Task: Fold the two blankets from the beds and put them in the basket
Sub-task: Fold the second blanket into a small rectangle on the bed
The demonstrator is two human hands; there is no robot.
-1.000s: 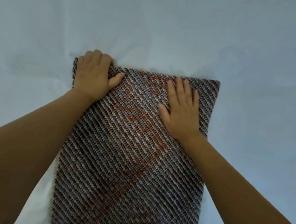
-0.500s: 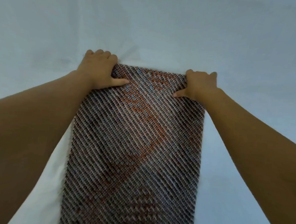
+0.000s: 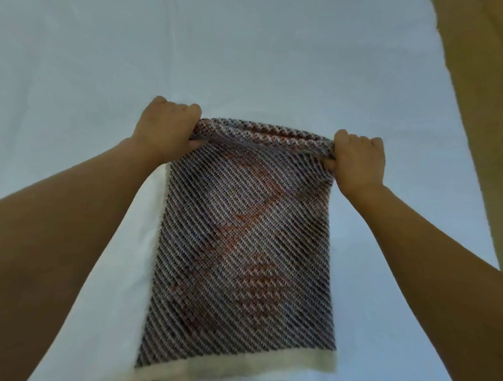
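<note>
White bed sheet [image 3: 106, 51]; blanket [image 3: 241, 248] corners hidden in hands

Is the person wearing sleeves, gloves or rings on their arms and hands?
No. Both forearms are bare up to the picture's edge, with no sleeves in view. The left hand and right hand have no gloves. No rings, watch or bracelet show.
</note>
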